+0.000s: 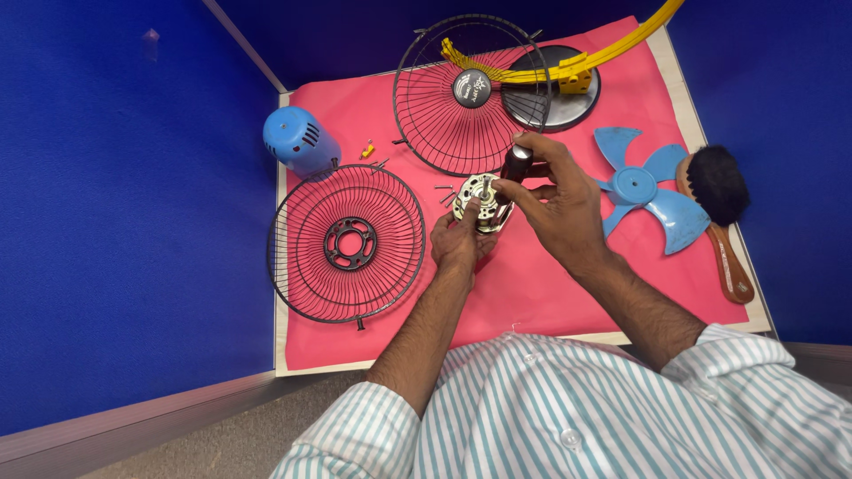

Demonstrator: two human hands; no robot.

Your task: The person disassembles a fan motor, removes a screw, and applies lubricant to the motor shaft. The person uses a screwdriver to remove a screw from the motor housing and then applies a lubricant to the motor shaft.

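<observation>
- Left hand (460, 241) closed around motor (479, 200), steadying it on pink mat (541, 284).
- Right hand (555, 200) pinching dark screwdriver handle (517, 163) above motor.
- Loose screws (445, 192) just beside.

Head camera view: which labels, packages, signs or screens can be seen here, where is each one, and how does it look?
Round badge: at the hub of the front fan grille, at the far side of the pink mat; a dark disc with pale markings, too small to read.
No packages, signs or screens show.
</observation>
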